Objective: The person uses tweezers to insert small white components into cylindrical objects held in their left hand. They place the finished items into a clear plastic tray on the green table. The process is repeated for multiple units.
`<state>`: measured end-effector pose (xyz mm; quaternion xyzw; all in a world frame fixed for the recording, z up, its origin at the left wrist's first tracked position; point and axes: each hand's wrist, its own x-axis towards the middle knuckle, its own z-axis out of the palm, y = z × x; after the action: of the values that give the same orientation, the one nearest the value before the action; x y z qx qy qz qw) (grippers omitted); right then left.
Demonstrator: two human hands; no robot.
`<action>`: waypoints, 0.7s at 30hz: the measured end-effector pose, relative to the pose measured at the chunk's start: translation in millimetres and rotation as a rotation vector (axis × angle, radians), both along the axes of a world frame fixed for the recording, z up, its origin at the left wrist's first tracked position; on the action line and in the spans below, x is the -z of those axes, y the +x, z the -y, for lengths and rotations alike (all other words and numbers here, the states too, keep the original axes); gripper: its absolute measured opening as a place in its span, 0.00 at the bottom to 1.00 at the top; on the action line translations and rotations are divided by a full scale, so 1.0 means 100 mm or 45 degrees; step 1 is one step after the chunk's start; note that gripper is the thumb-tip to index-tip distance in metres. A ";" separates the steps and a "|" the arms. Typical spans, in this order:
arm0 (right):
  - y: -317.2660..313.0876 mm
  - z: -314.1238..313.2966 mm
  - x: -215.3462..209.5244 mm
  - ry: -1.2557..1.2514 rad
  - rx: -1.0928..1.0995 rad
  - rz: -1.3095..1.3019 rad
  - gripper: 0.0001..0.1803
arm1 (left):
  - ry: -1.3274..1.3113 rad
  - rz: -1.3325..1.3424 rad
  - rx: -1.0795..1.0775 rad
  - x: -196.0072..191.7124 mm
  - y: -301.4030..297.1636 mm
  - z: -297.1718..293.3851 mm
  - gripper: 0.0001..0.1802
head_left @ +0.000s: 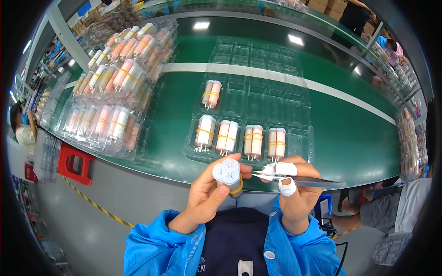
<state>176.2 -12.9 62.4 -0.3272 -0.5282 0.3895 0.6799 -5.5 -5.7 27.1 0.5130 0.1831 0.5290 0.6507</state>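
Tube bundle [229,175] in left hand [205,192]

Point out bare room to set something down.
The green table is bare right of the clear tray, nearer than the white stripe; a narrower strip runs between that tray and stacked trays. Crowded: those stacks, the tray's tube bundles.

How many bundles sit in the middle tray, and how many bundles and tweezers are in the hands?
Bundles in the tray: 5
Bundle in the left hand: 1
Tweezers in the right hand: 1
Total: 7
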 end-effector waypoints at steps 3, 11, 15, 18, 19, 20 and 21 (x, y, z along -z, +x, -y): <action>0.00 0.03 0.02 0.045 0.035 0.061 0.10 | -0.094 -0.025 -0.097 -0.10 0.07 0.06 0.31; -0.08 0.03 -0.12 0.250 0.048 0.427 0.10 | 0.514 -0.486 -0.501 0.07 0.10 0.01 0.26; -0.08 0.02 -0.14 0.237 0.045 0.472 0.10 | 0.618 -0.548 -0.572 0.08 0.09 0.00 0.26; -0.09 0.01 -0.14 0.221 0.048 0.490 0.10 | 0.650 -0.569 -0.615 0.05 0.09 0.01 0.26; -0.09 0.01 -0.15 0.205 0.051 0.494 0.10 | 0.659 -0.576 -0.629 0.05 0.09 0.01 0.26; -0.10 0.01 -0.15 0.205 0.052 0.499 0.10 | 0.663 -0.575 -0.636 0.05 0.09 0.00 0.26; -0.10 0.01 -0.16 0.206 0.053 0.503 0.10 | 0.666 -0.574 -0.644 0.06 0.10 0.00 0.26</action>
<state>166.4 -13.6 78.0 -0.3524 -0.6738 0.2601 0.5951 4.0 -6.1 20.9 0.7025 0.3004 0.5752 0.2921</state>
